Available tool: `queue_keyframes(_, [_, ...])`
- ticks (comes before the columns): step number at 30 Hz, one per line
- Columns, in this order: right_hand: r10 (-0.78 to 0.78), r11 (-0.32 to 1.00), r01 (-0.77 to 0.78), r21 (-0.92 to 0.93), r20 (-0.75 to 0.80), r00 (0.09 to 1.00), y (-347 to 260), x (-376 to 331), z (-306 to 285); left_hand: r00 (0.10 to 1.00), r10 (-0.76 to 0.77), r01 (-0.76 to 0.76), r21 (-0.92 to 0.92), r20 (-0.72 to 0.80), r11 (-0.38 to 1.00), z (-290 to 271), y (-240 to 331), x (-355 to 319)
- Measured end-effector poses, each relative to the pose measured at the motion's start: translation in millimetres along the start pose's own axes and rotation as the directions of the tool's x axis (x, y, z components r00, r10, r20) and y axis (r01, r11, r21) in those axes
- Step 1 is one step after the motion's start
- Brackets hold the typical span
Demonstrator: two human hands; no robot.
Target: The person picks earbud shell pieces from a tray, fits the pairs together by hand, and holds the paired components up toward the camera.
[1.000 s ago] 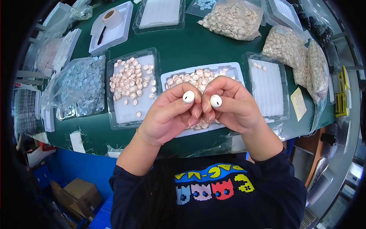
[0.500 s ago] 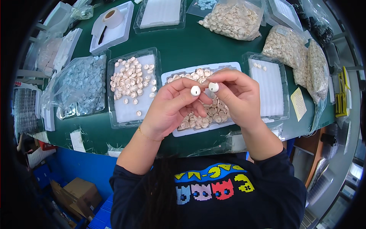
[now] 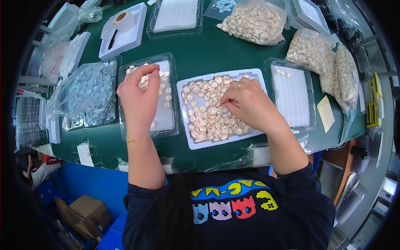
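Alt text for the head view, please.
A person's left hand reaches over a clear tray of small white rings while the right hand picks in a white tray heaped with them, on a green table.

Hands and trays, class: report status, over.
Left hand over clear tray, fingers curled. Right hand picking in white tray of cream rings. Nothing blocking.
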State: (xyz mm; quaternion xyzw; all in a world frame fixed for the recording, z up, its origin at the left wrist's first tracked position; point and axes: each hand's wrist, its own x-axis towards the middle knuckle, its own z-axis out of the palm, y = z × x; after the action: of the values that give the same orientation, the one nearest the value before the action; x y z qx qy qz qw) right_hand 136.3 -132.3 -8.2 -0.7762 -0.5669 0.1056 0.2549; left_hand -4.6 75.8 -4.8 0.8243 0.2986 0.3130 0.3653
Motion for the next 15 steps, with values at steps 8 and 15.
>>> queue_keyframes(8, [0.012, 0.997, -0.006, -0.076, 0.075, 0.997, 3, 0, 11, 0.907, 0.178, -0.363, 0.493, 0.382, 0.791, 32, 9, -29])
queue_keyframes(15, [0.006, 0.999, -0.004, -0.043, 0.050, 0.999, 4, 1, 10, 0.873, 0.231, -0.421, 0.425, 0.430, 0.801, 34, 11, -30])
